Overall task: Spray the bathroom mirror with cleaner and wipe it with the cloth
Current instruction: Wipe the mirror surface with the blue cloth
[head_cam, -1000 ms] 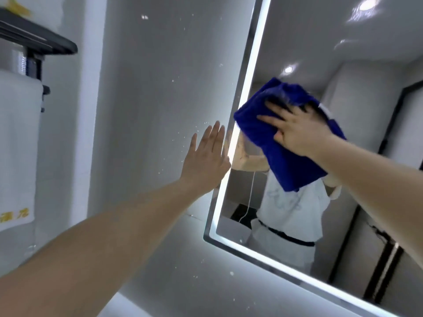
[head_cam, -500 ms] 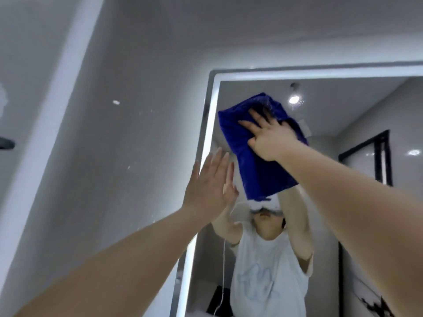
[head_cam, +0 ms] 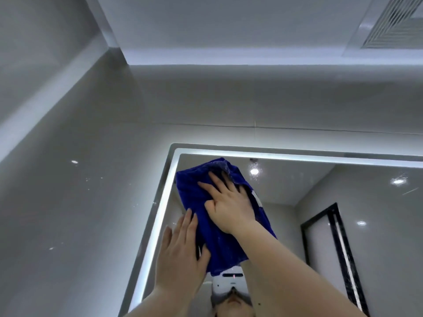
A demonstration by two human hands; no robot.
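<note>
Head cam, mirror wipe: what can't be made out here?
No spray cleaner shows anywhere in the head view.
The mirror: its bottom and right side are cut off by the picture's edges.
Its surface under the blue cloth is hidden by the cloth and by the right hand pressing on it; wiped or streaked, cannot tell.
The left hand: its back faces the camera, so whether the palm touches the mirror is hidden.

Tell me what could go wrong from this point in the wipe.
The bare left hand lies flat at the lit edge of the mirror, so it may leave prints. The right hand only presses the bunched blue cloth with flat fingers; the cloth could slip down.
</note>
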